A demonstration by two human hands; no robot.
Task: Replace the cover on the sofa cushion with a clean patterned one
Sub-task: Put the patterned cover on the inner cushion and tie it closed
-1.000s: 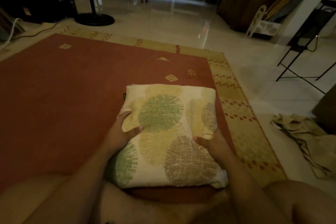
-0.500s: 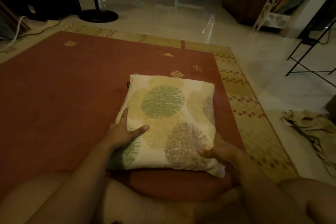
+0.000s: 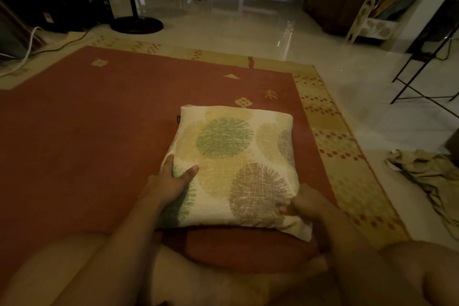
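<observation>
Your cushion lies flat on the red rug, right in front of your knees. It's close to square, with the slightly longer side running away from you and the far end angled a bit to the right. The patterned cover with its big green, yellow and brown circles faces up and is puffed full, though the insert itself is hidden. There's a small dark tag at the far-left corner.

Your left hand grips the left edge, thumb spread out on top and fingers down along the side. Your right hand is curled tight, pinching cover fabric at the near-right corner.

A crumpled beige cloth sits on the tiles off to your right, well apart.
</observation>
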